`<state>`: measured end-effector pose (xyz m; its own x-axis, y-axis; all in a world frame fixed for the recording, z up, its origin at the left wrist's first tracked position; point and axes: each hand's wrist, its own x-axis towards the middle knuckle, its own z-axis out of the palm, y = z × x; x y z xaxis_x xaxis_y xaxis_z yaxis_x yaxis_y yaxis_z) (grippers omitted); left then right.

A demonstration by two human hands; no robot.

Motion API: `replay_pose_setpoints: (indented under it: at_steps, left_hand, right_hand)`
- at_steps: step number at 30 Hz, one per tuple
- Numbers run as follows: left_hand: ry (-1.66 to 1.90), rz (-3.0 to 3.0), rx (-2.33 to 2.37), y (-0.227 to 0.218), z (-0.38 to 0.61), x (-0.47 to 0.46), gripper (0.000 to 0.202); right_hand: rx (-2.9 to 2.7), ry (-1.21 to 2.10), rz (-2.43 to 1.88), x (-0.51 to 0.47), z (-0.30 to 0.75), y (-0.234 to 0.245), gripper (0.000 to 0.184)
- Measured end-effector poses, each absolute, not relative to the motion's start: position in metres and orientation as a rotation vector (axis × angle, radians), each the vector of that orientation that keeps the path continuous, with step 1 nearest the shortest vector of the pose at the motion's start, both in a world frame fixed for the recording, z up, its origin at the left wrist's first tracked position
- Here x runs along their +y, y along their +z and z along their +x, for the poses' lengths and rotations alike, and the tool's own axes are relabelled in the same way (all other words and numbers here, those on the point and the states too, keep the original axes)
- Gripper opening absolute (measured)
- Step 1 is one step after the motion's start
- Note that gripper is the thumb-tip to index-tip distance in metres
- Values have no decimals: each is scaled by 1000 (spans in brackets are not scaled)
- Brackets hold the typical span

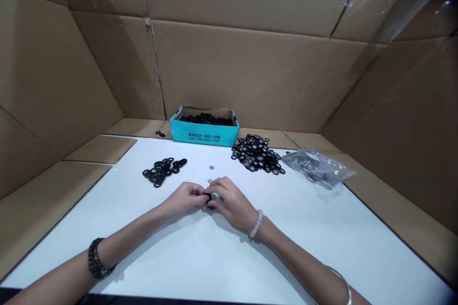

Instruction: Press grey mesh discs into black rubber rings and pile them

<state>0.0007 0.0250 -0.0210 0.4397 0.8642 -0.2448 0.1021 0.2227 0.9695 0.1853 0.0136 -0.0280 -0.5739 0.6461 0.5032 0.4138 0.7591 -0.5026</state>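
My left hand (186,197) and my right hand (229,200) meet at the middle of the white table (214,252), fingers pinched together on one small black ring (208,197). A small grey disc (211,167) lies on the table just beyond the hands. To the left sits a small pile of plain black rings (163,170). Farther back on the right lies a larger pile of black rings with grey mesh centres (257,154).
A teal box (203,132) holding black rings stands at the table's far edge. A clear plastic bag (317,167) of grey parts lies at the right. Cardboard walls (250,71) enclose the table on three sides. Two loose rings (161,133) lie left of the box.
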Motion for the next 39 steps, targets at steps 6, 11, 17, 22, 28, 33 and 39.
replay_pose_setpoints:
  at_steps: [6, 11, 17, 22, 28, 33, 39]
  left_hand:
    - [646, 1280, 1014, -30, 0, 26, 25]
    - [669, 1302, 1000, -22, 0, 25, 30]
    - [773, 2217, 1504, 2, -43, 60, 27]
    - [399, 2450, 1846, -2, -76, 83, 20]
    - [389, 2483, 1865, -11, -76, 85, 22]
    - [383, 2523, 1813, -11, -74, 85, 20]
    - [437, 2523, 1815, -7, -71, 80, 21]
  right_hand:
    - [-2209, 248, -880, 8, 178, -34, 15]
    - [-2179, 60, -1007, 13, 178, -32, 12]
    - [-1889, -211, -1655, 58, 246, -29, 18]
    - [-1898, -255, -2040, 76, 286, -46, 24]
    - [-1984, -294, -1816, 63, 254, -41, 27]
    - [-2272, -80, -1501, 62, 205, -39, 25]
    - [-2403, -53, -1436, 82, 176, -46, 27]
